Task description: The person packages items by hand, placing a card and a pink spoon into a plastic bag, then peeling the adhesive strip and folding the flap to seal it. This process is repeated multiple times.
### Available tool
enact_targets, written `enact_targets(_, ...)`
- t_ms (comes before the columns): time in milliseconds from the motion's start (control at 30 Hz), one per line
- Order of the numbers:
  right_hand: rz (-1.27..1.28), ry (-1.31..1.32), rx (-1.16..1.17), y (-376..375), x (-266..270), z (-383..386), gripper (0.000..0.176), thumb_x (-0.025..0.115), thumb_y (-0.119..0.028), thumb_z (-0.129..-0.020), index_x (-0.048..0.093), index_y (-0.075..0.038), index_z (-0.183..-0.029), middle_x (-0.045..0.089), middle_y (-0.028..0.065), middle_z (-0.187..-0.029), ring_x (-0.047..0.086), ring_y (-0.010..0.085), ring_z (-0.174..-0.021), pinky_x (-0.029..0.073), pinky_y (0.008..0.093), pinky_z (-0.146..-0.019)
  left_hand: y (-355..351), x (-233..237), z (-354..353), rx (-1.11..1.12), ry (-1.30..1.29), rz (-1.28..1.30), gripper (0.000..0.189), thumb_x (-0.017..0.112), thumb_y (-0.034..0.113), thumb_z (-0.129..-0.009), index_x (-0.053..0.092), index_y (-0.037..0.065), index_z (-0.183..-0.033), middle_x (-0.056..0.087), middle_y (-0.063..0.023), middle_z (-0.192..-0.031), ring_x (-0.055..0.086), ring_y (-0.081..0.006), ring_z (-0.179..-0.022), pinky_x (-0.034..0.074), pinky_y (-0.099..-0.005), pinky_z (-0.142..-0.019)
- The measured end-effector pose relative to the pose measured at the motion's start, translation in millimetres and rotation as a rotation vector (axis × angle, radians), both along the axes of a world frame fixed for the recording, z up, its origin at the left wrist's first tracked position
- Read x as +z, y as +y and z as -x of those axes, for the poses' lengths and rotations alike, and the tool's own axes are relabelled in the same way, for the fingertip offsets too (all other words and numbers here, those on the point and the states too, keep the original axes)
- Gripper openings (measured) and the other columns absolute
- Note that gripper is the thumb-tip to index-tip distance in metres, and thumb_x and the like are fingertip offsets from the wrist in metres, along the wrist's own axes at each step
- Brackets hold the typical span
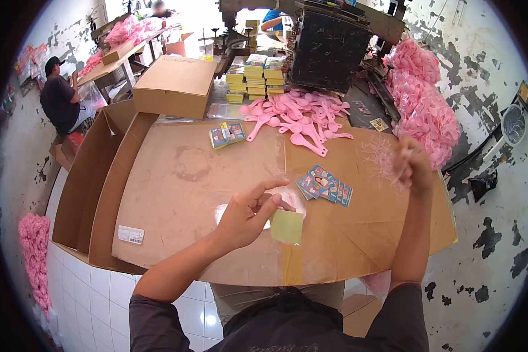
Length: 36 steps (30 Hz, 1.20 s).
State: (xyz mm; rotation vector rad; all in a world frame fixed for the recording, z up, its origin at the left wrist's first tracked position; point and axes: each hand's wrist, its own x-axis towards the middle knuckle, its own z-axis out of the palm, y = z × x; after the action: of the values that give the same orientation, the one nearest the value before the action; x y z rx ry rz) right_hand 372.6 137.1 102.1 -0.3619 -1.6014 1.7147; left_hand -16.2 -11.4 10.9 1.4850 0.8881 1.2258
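Note:
My left hand (249, 212) is over the middle of the cardboard-covered table, fingers bent with the index finger stretched out. Just below its fingertips is a yellow-green card (287, 227), with clear plastic and a white patch behind; whether the hand grips it is unclear. Raised at the right, my right hand (412, 164) is blurred, its fingers bent near a heap of thin clear-pink strands (382, 162). Blue printed cards (325, 185) lie fanned between the hands. Behind them are pink spoons (304, 115) in a pile and a banded card bundle (227, 135).
A closed carton (175, 82) and stacked card bundles (256, 73) stand at the back beside a black machine box (325, 50). Bagged pink spoons (419, 94) fill the right rear. An open cardboard box (102, 182) borders the left. A co-worker (61, 97) sits far left.

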Motion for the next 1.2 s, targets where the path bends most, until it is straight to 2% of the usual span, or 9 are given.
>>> enact_targets(33, 0.033, 0.140, 0.027, 21.4, -15.2, -29.3, 0.011, 0.056, -0.004, -0.097, 0.060, 0.000, -0.107, 0.065, 0.0100, -0.083, 0.065, 0.0160, -0.070, 0.056, 0.0317, -0.066, -0.1, -1.6, -1.6, -0.001, -0.042, -0.003, 0.041, 0.058, 0.012, -0.105, 0.052, 0.001, -0.145, 0.078, -0.0119, -0.101, 0.071, -0.0104, -0.089, 0.056, -0.0282, -0.080)
enact_targets(133, -0.810, -1.001, -0.791, 67.4, -94.8, -111.6, 0.025, 0.057, -0.001, -0.095, 0.061, 0.002, -0.119, 0.072, 0.0141, -0.102, 0.071, 0.0231, -0.092, 0.058, 0.0385, -0.083, -2.9, 7.0, -1.8, -0.019, 0.078, -0.033, 0.040, 0.058, 0.011, -0.105, 0.053, 0.000, -0.143, 0.078, -0.0132, -0.103, 0.071, -0.0105, -0.090, 0.057, -0.0280, -0.081)
enact_targets(233, -1.022, -1.435, -1.083, 37.0, -97.1, -109.4, 0.038, 0.057, 0.003, -0.091, 0.061, 0.000, -0.128, 0.070, 0.0149, -0.120, 0.068, 0.0289, -0.110, 0.052, 0.0431, -0.097, -4.0, 5.1, -4.4, -0.009, 0.098, -0.049, 0.036, 0.060, 0.012, -0.105, 0.056, 0.000, -0.139, 0.078, -0.0123, -0.102, 0.071, -0.0104, -0.091, 0.057, -0.0276, -0.082)
enact_targets(333, -1.116, -1.279, -1.075, -0.9, -56.5, -55.1, 0.036, 0.060, 0.001, -0.092, 0.064, -0.001, -0.128, 0.071, 0.0154, -0.114, 0.069, 0.0287, -0.104, 0.052, 0.0395, -0.091, -1.8, 9.0, 0.1, -0.026, 0.186, -0.016, 0.031, 0.056, 0.009, -0.106, 0.058, -0.004, -0.135, 0.077, -0.0137, -0.105, 0.072, -0.0140, -0.097, 0.058, -0.0304, -0.085)
enact_targets(400, -0.907, -0.983, -0.957, -16.3, -53.3, -7.4, 0.041, 0.065, -0.003, -0.090, 0.065, -0.004, -0.131, 0.072, 0.0162, -0.109, 0.069, 0.0277, -0.101, 0.052, 0.0369, -0.087, 1.6, 2.1, -1.8, 0.010, 0.123, 0.023, 0.029, 0.056, 0.011, -0.107, 0.060, -0.004, -0.132, 0.077, -0.0138, -0.104, 0.072, -0.0143, -0.095, 0.059, -0.0301, -0.084)
enact_targets(467, -0.445, -0.916, -0.596, -51.2, -36.3, 55.7, 0.036, 0.073, -0.015, -0.092, 0.068, -0.007, -0.127, 0.073, 0.0111, -0.106, 0.068, 0.0200, -0.095, 0.052, 0.0344, -0.085, 4.4, -1.4, -2.0, 0.039, 0.094, 0.050, 0.029, 0.055, 0.013, -0.108, 0.061, -0.004, -0.130, 0.077, -0.0143, -0.103, 0.073, -0.0148, -0.094, 0.059, -0.0298, -0.083)
enact_targets(600, -0.472, -0.525, -0.179, -91.5, -47.6, 134.3, 0.042, 0.076, -0.016, -0.094, 0.064, -0.004, -0.132, 0.071, 0.0043, -0.103, 0.065, 0.0112, -0.099, 0.052, 0.0298, -0.084, 5.2, -4.1, -1.5, 0.042, 0.070, 0.086, 0.031, 0.054, 0.015, -0.109, 0.060, -0.004, -0.132, 0.076, -0.0158, -0.105, 0.073, -0.0157, -0.094, 0.059, -0.0300, -0.083)
enact_targets(800, -0.057, -0.362, -0.064, -71.5, -73.8, 155.6, 0.030, 0.071, -0.008, -0.097, 0.065, 0.000, -0.126, 0.070, 0.0037, -0.100, 0.067, 0.0075, -0.090, 0.053, 0.0238, -0.077, 4.4, 2.9, -1.2, 0.021, -0.020, 0.074, 0.034, 0.057, 0.014, -0.108, 0.057, -0.004, -0.137, 0.074, -0.0165, -0.112, 0.072, -0.0167, -0.098, 0.060, -0.0322, -0.086)
enact_targets(1200, 0.101, -0.266, -0.107, -66.0, -81.1, 141.1, 0.014, 0.070, -0.003, -0.097, 0.074, 0.001, -0.110, 0.072, 0.0038, -0.103, 0.068, 0.0103, -0.092, 0.055, 0.0261, -0.084, 7.3, -3.8, 2.8, 0.038, 0.060, 0.073, 0.026, 0.065, 0.009, -0.103, 0.069, -0.004, -0.125, 0.076, -0.0111, -0.109, 0.070, -0.0130, -0.096, 0.060, -0.0298, -0.084)
